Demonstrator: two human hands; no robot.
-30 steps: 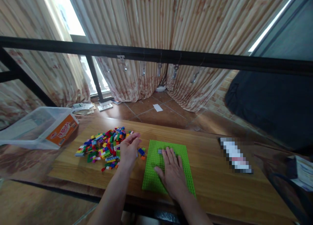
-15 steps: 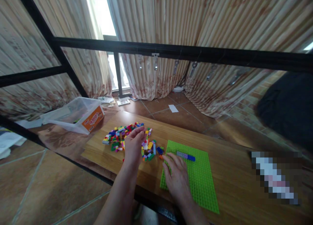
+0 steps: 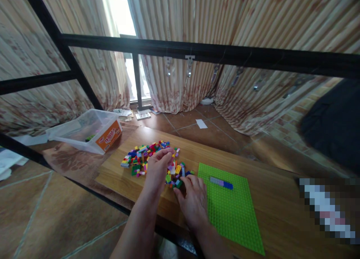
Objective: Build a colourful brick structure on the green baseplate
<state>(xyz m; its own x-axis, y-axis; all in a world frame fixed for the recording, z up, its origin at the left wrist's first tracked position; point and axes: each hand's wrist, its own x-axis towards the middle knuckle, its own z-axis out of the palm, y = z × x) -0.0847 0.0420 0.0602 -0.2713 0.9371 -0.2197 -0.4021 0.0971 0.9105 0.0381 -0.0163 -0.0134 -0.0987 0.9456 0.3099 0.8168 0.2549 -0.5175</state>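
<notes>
I have the left hand [image 3: 159, 168] over the middle of the pile [image 3: 142, 155], loosely curled, thumb drawn up close to the forefinger; from here I cannot tell whether anything sits between the tips. The right hand [image 3: 192, 199] is low at the pile's near right side, half open, fingers bent and thumb parted from them; a green brick [image 3: 179, 184] shows just by the thumb and forefinger, and I cannot make out whether they touch it. The pile, in many colours, lies toward the left end of the table [image 3: 278, 210]; to its right I see the green plate [image 3: 233, 217] lying flat, part of its left edge hidden from me by the right hand; near the plate's far edge, and roughly along it, runs a row [image 3: 221, 183] of bricks, grey at the left, then lilac, then dark blue. Toward the table's right end lies something blurred into squares [image 3: 326, 210]; I cannot say what it is. Off the table's far left corner I see a clear box [image 3: 81, 129] with an orange label [image 3: 109, 136]; beyond the far edge, a white paper [image 3: 201, 124] lies on the floor.
</notes>
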